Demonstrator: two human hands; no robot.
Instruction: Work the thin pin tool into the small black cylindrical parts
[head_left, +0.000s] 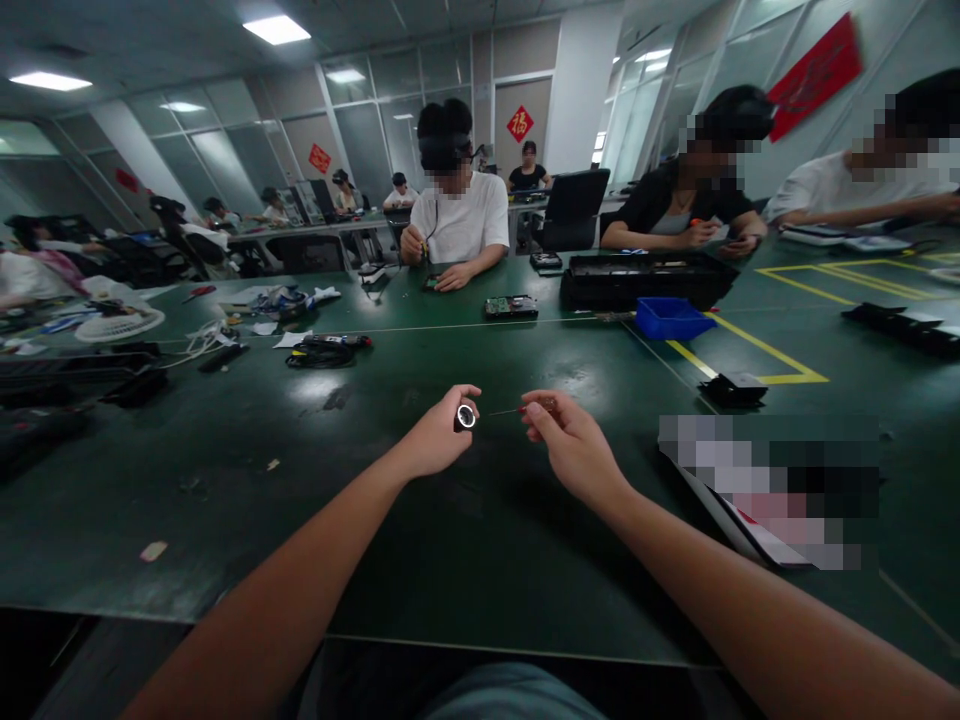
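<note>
My left hand (439, 440) is closed around a small round black part (465, 417) with a bright ring on its face, which is turned toward the right. I cannot make out exactly what kind of part it is. In my right hand (564, 432) is a thin screwdriver (506, 412), gripped by its reddish handle between thumb and fingers. Its slim shaft points left at the round part, with a small gap between the tip and the part. Both hands are over the green table (480, 530), near its front edge.
A blue bin (673, 318) and a long black housing (645, 282) stand at the back right. A circuit-board device (511, 307) lies ahead, bundled black cables (328, 350) to the left. A co-worker (465, 220) sits opposite. Partly blurred papers (720, 500) lie by my right arm.
</note>
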